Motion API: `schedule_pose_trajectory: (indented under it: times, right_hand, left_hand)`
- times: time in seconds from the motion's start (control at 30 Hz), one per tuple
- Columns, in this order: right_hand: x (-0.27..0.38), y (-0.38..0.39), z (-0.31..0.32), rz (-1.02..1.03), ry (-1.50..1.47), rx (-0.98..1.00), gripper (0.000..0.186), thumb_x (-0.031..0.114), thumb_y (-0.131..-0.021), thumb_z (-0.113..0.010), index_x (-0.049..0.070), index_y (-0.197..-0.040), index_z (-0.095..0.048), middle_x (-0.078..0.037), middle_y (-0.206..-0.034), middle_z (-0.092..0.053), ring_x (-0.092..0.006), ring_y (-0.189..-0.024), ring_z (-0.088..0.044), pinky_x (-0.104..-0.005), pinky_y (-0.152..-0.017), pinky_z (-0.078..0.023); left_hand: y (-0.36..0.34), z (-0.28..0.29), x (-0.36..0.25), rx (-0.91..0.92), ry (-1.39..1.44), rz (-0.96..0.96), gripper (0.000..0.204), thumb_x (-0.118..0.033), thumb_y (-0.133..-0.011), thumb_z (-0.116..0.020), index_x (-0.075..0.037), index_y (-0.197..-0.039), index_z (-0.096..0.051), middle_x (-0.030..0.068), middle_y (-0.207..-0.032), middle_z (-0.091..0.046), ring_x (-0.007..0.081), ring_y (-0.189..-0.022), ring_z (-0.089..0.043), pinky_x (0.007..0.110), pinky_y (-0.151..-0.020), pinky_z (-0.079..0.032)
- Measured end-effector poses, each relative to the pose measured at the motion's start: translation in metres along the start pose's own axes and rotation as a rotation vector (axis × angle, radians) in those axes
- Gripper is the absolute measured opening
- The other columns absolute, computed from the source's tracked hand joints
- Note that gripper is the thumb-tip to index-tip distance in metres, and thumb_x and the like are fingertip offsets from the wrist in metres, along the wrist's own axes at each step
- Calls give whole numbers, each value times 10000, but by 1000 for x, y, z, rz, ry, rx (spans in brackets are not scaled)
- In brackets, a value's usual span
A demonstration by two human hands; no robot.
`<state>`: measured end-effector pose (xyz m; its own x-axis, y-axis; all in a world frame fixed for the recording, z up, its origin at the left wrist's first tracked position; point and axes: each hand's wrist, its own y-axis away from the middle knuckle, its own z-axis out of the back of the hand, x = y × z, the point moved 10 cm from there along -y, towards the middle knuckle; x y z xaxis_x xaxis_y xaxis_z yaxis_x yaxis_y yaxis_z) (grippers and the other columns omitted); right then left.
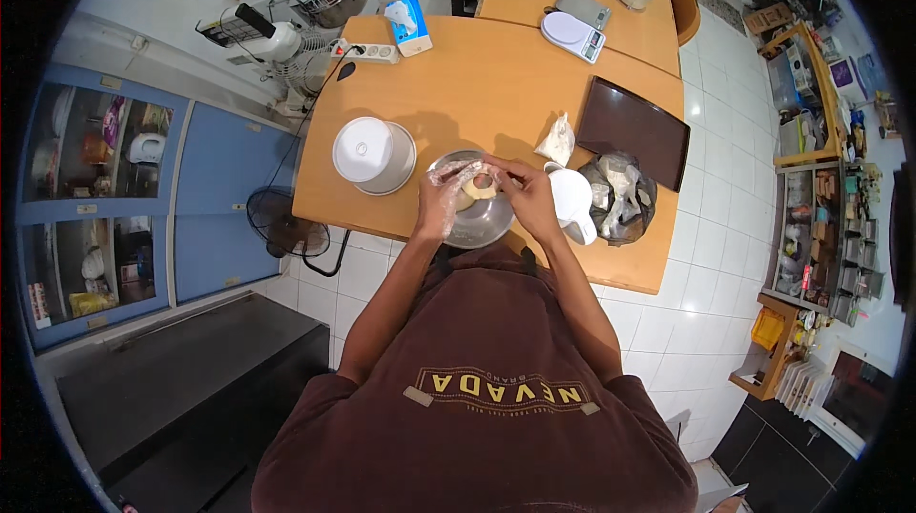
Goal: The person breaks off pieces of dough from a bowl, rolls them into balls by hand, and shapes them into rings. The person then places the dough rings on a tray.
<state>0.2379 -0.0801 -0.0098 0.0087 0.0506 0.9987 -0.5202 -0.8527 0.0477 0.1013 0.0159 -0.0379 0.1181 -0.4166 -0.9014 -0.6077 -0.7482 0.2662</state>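
Observation:
My left hand (pixel 442 196), in a thin clear plastic glove, is curled around a pale piece of dough (pixel 480 188) above a round metal bowl (pixel 480 230). At the dough's right edge, my bare right hand (pixel 525 190) pinches with its fingertips close to the gloved fingers. A darker spot shows in the middle of the dough; whether it is a hole or a fingertip is too small to tell. The two hands hide much of the bowl's inside. A white lidded tub (pixel 374 156) stands left of the bowl, and a white plastic jug (pixel 571 203) stands close by my right hand.
Right of the jug lies a black plastic bag (pixel 620 196) with pale packets. Behind are a small bag of white powder (pixel 556 139), a dark baking tray (pixel 634 129) and a kitchen scale (pixel 574 36). A power strip (pixel 367 53) and tissue pack (pixel 408 24) sit far left.

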Motion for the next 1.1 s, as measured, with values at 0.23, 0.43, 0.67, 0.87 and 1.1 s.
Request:
schedule_pose_trajectory:
  times: [0.23,0.43,0.67,0.87,1.1]
  right_hand:
    - [-5,3,-7,-82,-213,-24,220,3,-977,-658,-46,-1174,-743,-78,-941,-771,-91,-813,-665,-247,-767,-527]
    - [-14,4,-6,-138,-93,37,192,8,-905,-740,-27,-1092,-755,-92,-1003,-775,-119,-903,-705,-274,-832,-554]
    - [4,15,-2,-59,-21,-57,217,20,-912,-733,-18,-1125,-750,-116,-1007,-773,-164,-914,-732,-298,-839,-577]
    - [7,18,3,-31,-2,-113,232,33,-945,-694,-8,-1163,-761,-113,-1044,-769,-167,-922,-720,-296,-836,-572]
    - [-14,17,2,-44,-200,-96,267,34,-956,-672,38,-1207,-764,-120,-1037,-766,-143,-873,-696,-279,-795,-548]
  left_hand:
    - [1,4,6,42,-71,-4,247,-64,-976,-681,82,-1174,-708,129,-1151,-722,174,-1028,-693,306,-928,-551]
    - [5,-4,1,72,-122,21,258,-111,-970,-720,67,-1158,-717,96,-1092,-731,141,-978,-676,291,-890,-536]
    - [6,-1,-8,72,-256,13,256,-126,-977,-711,58,-1153,-728,93,-1083,-735,146,-992,-680,298,-916,-535]
    - [12,-18,-18,107,-232,-48,266,-123,-977,-699,60,-1165,-737,90,-1094,-746,147,-986,-685,305,-909,-541]
    - [16,-20,-35,59,-509,-177,271,-117,-990,-685,66,-1181,-743,83,-1030,-764,130,-925,-694,286,-851,-550]
